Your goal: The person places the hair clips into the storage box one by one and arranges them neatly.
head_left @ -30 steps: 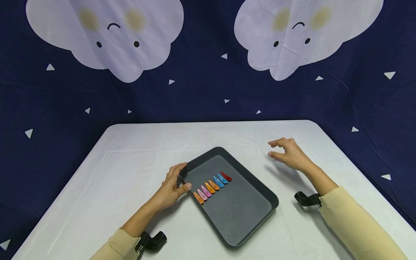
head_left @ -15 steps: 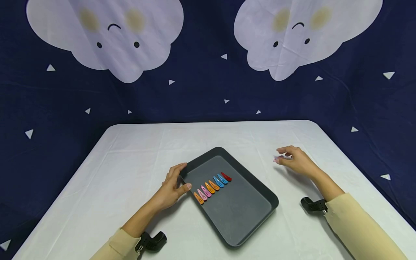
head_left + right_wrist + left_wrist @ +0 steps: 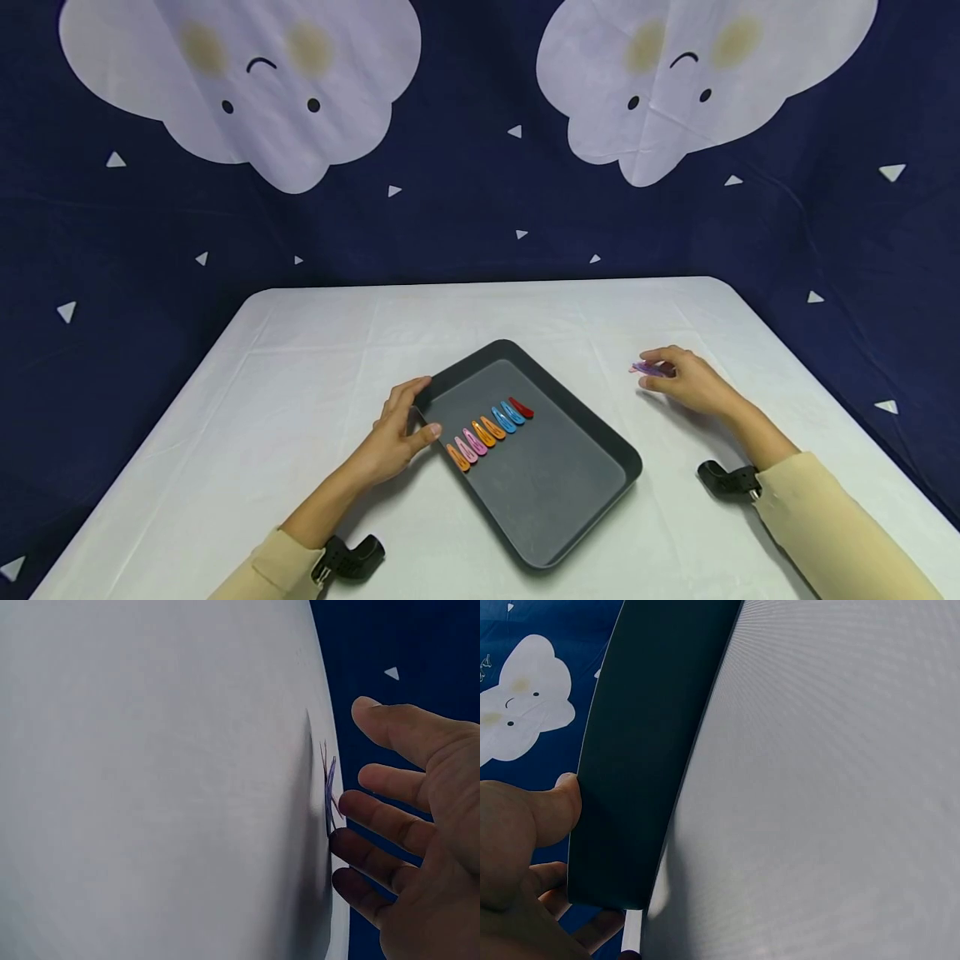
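A dark grey baking tray (image 3: 555, 508) lies turned on the white table. Inside it, several snap hair clips (image 3: 487, 429) in orange, pink, blue and red form a slanting row. My left hand (image 3: 393, 442) holds the tray by its left corner, thumb at the rim and fingers round the outside. To the tray's right, my right hand (image 3: 690, 382) is low over the table, thumb and fingers spread apart. Just in front of its fingertips are a purple hair clip (image 3: 649, 368) and thin pinkish pieces; the right wrist view shows the purple clip (image 3: 330, 795) edge-on beside the fingers.
The white-covered table (image 3: 322, 333) reaches back to a dark blue curtain (image 3: 465, 225) printed with clouds and triangles. A black wrist mount (image 3: 356, 557) sits at the left cuff, another mount (image 3: 727, 479) at the right cuff.
My right hand has moved right and down toward the table. Purple and pink clips have come into view at its fingertips, and its fingers have parted from them. The left hand and tray stay put.
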Demonstrator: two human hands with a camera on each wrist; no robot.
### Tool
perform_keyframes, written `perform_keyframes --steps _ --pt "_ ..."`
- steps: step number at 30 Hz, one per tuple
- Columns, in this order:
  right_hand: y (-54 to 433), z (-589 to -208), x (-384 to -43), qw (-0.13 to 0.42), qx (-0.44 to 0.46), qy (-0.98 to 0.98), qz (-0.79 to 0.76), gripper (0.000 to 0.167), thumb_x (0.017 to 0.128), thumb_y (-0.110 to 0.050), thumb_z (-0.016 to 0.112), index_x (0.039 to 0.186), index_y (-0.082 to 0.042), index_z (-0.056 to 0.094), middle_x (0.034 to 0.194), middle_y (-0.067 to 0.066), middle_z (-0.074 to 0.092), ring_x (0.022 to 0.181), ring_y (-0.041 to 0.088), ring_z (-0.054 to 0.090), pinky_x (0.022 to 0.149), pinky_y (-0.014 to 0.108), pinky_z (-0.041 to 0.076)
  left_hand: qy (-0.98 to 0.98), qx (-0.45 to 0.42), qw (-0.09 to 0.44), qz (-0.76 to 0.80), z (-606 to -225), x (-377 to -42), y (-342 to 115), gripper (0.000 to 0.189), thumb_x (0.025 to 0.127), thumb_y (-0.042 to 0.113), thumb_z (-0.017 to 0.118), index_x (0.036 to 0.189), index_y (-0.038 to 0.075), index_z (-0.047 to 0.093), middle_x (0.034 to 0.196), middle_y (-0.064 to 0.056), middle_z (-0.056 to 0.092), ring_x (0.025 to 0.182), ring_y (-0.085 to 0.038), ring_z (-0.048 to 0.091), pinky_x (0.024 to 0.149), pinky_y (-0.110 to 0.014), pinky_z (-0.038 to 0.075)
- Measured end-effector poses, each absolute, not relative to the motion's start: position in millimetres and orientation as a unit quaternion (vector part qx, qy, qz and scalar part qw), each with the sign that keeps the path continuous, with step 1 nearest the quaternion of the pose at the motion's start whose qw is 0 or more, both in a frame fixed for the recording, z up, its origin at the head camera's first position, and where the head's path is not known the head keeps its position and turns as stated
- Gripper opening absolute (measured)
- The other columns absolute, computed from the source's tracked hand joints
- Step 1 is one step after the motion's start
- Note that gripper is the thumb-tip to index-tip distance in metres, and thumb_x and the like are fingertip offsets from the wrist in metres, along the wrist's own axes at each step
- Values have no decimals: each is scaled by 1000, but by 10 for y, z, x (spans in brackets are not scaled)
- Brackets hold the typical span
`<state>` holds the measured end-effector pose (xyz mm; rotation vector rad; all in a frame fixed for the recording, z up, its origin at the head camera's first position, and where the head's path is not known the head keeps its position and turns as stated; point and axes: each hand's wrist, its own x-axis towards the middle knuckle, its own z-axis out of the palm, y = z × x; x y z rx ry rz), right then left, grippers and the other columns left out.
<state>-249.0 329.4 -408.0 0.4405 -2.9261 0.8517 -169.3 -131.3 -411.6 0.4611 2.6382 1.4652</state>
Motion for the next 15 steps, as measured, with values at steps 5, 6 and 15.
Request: perform_keyframes --steps 5,6,15 --pt "3250 -4081 -2465 27 143 -949 279 50 86 -30 69 125 -1 57 115 21 63 98 30 59 81 36 44 864 152 47 478 -4114 -1695 -1316 70 91 18 61 150 15 22 153 -8 17 144 -36 8 104 -73 -4" --pt "3241 -4081 -2461 27 143 -949 279 50 86 -30 69 125 -2 57 115 20 63 99 30 59 82 37 45 864 153 47 478 -4113 -1695 -1317 70 91 18 61 150 15 21 153 -8 16 144 -36 8 104 -73 -4" --pt "3175 -4080 -2425 26 154 -945 286 49 86 -29 68 125 -2 58 115 18 63 101 30 60 84 37 46 864 154 43 477 -4116 -1690 -1321 70 91 19 61 149 14 22 153 -9 17 144 -36 9 104 -73 -3"
